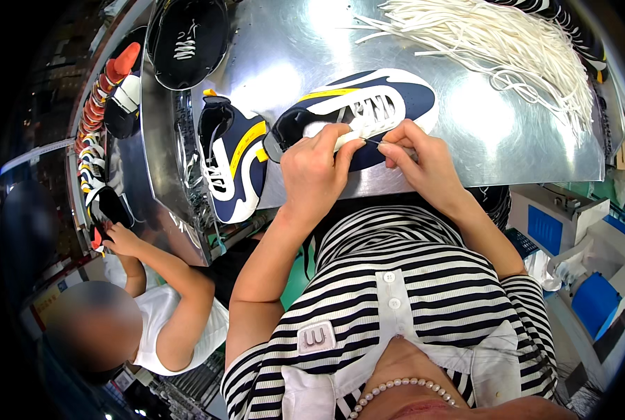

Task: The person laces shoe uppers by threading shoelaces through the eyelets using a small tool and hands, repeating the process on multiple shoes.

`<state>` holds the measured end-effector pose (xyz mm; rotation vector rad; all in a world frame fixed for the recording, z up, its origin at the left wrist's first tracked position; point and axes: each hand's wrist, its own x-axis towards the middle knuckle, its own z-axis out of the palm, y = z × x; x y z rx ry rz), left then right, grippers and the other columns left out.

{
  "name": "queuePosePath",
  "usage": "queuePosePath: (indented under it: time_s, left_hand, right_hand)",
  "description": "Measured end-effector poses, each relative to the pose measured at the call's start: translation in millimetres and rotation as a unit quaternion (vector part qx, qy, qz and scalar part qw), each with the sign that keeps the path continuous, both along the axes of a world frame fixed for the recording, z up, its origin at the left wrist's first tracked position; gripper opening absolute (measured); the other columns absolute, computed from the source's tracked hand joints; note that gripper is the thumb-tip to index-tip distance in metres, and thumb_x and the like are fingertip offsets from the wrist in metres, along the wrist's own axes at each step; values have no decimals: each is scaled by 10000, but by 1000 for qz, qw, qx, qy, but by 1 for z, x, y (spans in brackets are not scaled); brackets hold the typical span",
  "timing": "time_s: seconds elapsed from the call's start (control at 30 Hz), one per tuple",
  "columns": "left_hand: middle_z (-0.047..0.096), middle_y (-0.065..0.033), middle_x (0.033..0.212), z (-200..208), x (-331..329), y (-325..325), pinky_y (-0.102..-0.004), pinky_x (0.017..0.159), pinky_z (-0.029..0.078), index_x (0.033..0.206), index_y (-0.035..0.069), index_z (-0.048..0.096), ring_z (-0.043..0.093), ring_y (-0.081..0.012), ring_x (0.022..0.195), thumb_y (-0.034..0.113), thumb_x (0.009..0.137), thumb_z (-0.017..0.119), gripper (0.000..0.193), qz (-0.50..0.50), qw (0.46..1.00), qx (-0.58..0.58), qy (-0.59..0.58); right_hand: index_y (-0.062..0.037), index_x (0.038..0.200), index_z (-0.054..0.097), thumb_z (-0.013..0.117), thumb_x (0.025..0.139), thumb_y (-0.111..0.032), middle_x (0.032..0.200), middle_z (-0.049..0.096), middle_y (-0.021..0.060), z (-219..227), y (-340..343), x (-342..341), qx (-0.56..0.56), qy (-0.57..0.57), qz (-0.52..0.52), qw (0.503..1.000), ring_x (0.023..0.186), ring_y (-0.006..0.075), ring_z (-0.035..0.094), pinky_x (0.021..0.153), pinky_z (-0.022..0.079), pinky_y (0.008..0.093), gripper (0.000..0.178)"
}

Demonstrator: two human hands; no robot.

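Note:
A navy, white and yellow sneaker [419, 94] lies on its side on the metal table in front of me, its white laces partly threaded. My left hand [316, 171] is closed over the near side of the shoe by its opening, fingers pinching a white shoelace [346, 137]. Close by on the right, my right hand [423, 162] pinches a thin dark needle-like tool [372, 141], whose other end meets the left fingertips. How the lace and tool join is too small to tell. A second matching sneaker [237, 157], laced in white, rests to the left.
White laces [508, 49] spread in a heap across the table's far right. A black round tray [188, 42] stands at the far left. Left of the metal table [459, 157], a co-worker's hand [123, 240] handles a shoe beside a row of shoes [92, 133]. Grey-blue equipment [571, 224] is at right.

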<state>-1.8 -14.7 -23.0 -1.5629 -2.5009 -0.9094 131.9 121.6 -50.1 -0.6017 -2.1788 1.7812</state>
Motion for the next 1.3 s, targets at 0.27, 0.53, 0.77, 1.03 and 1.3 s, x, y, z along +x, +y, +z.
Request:
queuePosePath:
  time_s: [0.27,0.53,0.77,1.03,1.3]
  left_hand:
    - [647,-132,754,-3,0,-7,-344,567,481,980,9,609,633,-293,640,121,818,738,235,-98,994,-9,-41]
    - [675,-101,762,6,3,-16,-376,568,481,1048,106,636,641,-287,625,186,842,696,229,-44,989,-53,-133]
    - [660,-159,735,24,-7,-9,-410,626,492,958,81,687,643,-343,688,291,828,689,246,-101,955,-137,-244]
    - [581,-170,580,34,-19,-16,-420,546,442,765,39,684,595,-347,577,468,855,644,440,-90,946,-271,-155]
    - [556,-184,550,34,-12,-35,-440,515,443,647,9,635,572,-371,534,547,863,600,581,-140,945,-294,-40]
  right_hand:
    - [-10,897,567,569,927,-184,685,649,104,-4,-16,-28,-92,-18,-29,995,604,217,644,585,486,342,177]
    - [-18,1000,623,654,899,-212,788,681,121,31,40,5,74,-53,49,995,687,212,649,648,495,299,221]
    - [-32,1023,631,677,890,-204,812,697,105,-10,24,-24,13,64,-79,995,716,152,660,644,495,271,223]
    - [-29,971,674,722,802,-75,766,651,53,-11,27,0,161,148,76,973,634,114,578,567,438,252,182]
    - [-91,949,688,741,788,-91,782,669,66,-13,26,4,204,129,125,962,598,185,612,546,474,274,169]
